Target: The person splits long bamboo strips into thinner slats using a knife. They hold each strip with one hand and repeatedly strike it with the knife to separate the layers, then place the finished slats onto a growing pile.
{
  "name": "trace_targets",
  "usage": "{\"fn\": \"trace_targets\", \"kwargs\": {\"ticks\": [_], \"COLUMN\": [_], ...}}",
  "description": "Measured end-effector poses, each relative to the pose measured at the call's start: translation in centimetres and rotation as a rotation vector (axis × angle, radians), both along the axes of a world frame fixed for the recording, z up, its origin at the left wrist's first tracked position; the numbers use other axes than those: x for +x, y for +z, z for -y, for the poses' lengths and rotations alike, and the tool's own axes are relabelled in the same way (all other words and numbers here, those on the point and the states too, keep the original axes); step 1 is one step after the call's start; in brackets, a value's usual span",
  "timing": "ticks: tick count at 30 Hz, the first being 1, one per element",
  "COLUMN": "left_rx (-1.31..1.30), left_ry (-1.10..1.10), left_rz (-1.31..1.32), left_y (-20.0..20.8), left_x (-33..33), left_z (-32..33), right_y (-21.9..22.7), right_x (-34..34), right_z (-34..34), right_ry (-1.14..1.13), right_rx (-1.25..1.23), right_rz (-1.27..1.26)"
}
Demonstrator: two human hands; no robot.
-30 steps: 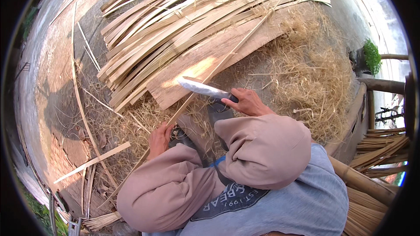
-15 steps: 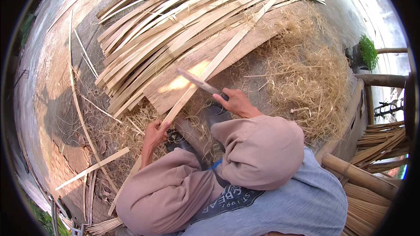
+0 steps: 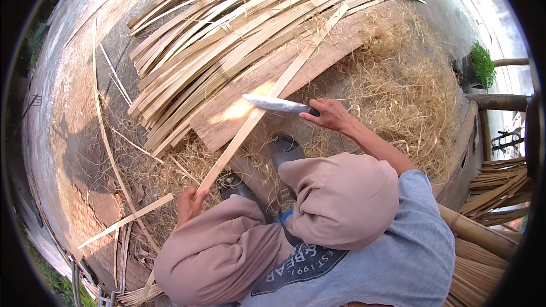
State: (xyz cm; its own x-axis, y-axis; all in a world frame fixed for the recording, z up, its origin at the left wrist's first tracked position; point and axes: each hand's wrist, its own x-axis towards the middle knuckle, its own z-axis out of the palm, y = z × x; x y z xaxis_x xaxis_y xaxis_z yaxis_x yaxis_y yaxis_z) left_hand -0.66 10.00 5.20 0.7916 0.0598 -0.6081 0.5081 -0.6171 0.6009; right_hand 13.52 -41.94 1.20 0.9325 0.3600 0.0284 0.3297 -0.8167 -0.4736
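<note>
My left hand [image 3: 189,204] is closed around the near end of a long, flat bamboo strip [image 3: 243,132], beside my left knee. From there the strip slants away to the upper right, crossing a wooden board [image 3: 227,118]. In my right hand [image 3: 330,115] is a knife [image 3: 277,104] by its dark handle. Its broad, shiny blade points left and lies across the strip, over the board's near edge; whether it touches the strip I cannot tell.
A wide layer of bamboo strips [image 3: 227,51] lies beyond the board. Curly shavings [image 3: 398,102] heap up on the right. Loose strips [image 3: 128,220] are scattered at the left. A bamboo pole [image 3: 478,230] and more strips [image 3: 495,190] stand at the right, near a green plant [image 3: 482,65].
My right hand with the knife has moved right and a little away from me, and its blade now shows broadside. My left hand has drawn the strip's near end back toward my knee.
</note>
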Motion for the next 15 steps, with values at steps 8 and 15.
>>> {"fn": "trace_targets", "kwargs": {"ticks": [8,15], "left_rx": [0.010,-0.040], "left_ry": [0.026,0.058], "left_rz": [-0.014,0.146], "left_y": [-0.3,0.6], "left_x": [-3.0,-1.7], "left_z": [-2.2,1.2], "right_y": [-0.4,-1.2], "right_x": [3.8,6.2], "right_z": [4.0,7.1], "right_ry": [-0.287,-0.800], "right_rx": [-0.009,0.309], "right_rz": [-0.064,-0.162]}}
